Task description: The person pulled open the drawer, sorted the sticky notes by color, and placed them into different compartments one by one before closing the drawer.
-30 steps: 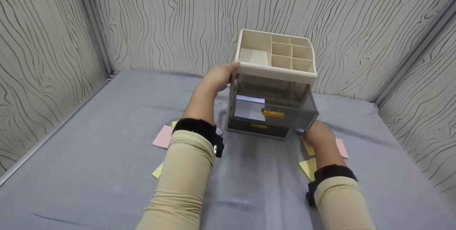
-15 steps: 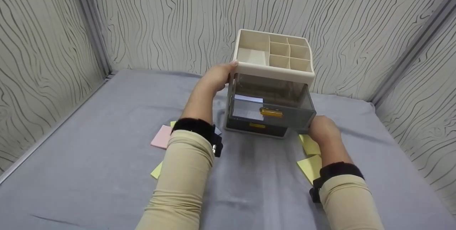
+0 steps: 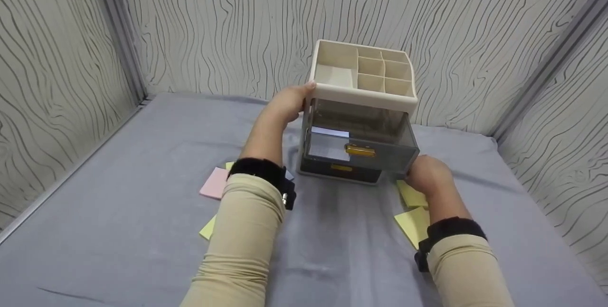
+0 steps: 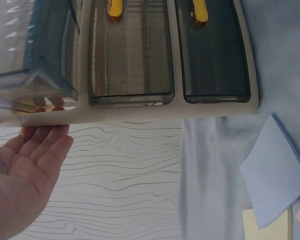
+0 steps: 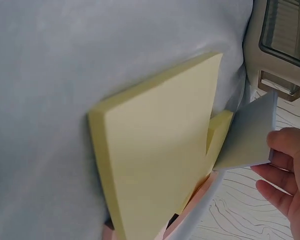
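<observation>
A cream desk organizer (image 3: 363, 100) with smoky clear drawers stands on the cloth. Its top drawer (image 3: 384, 155) is pulled out, a pale blue sticky note pad (image 3: 328, 148) inside. My left hand (image 3: 287, 102) grips the organizer's upper left side, thumb at the front rim; the left wrist view shows the fingers against the side wall. Beside the drawer's right front corner, my right hand (image 3: 430, 174) pinches another pale blue sticky note pad (image 5: 250, 132) between thumb and fingers. Yellow sticky note pads (image 5: 160, 140) lie close below that hand.
Left of the organizer lie pink (image 3: 214, 183) and yellow (image 3: 208, 228) sticky note pads, partly covered by the left arm, plus a blue pad (image 4: 277, 172). A yellow pad (image 3: 412, 226) sits near the right wrist. Wood-patterned panels (image 3: 266, 26) enclose the table.
The right hand has moved slightly up and right, and more of the yellow pad under it shows. The pink pad at right is now hidden behind the arm. The left hand keeps its hold.
</observation>
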Motion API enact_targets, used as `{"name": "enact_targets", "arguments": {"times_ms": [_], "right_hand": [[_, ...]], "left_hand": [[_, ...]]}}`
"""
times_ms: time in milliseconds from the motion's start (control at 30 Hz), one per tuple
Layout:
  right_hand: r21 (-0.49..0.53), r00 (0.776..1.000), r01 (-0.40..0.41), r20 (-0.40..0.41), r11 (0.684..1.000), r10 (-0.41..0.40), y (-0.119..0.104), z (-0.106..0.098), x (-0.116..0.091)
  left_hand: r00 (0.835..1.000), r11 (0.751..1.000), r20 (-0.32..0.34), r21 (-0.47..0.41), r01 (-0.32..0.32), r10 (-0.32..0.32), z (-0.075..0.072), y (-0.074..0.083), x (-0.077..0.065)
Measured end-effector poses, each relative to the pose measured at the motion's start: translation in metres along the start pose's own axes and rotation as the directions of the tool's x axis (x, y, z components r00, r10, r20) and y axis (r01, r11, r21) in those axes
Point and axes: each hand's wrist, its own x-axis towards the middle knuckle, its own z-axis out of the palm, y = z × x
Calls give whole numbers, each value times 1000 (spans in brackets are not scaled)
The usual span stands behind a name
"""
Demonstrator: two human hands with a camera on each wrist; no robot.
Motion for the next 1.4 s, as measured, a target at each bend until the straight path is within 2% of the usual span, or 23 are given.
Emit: {"name": "enact_targets", "arguments": {"times_ms": [333,600,767,900,1067,1233,1300,1400], "right_hand": [[-23,998,49,-45,999,-50,-9,-6,-2],[-44,989,82,-122,996,-87,-9,-25,-10],[-106,980,126,-143,986,-140,-8,-42,-14],[-142,958,179,-199,974,-205,-7,-54,-21],[-177,912,228,-305,957,-274,-8,-68,-33],[-260,810,270,-459,927,-365,-9,-84,-45],[-280,787,266,-489,923,-375,-11,-91,-48],[-294,768,256,-517,921,-378,-14,-103,-54]], "left_hand": [[1000,1000,15,-8,4,-4,0,0,1],[1000,999,13,-48,26,-25,1,0,-2],[1000,999,17,-53,11,-10,1,0,-2],[1000,999,15,-43,8,-8,1,0,-3],[1000,999,18,-34,10,-9,1,-1,-2],[1000,1000,11,-24,13,-13,2,-1,-2],[1000,1000,12,-26,13,-13,1,-1,-2],[1000,1000,17,-27,13,-13,1,0,-2]]}}
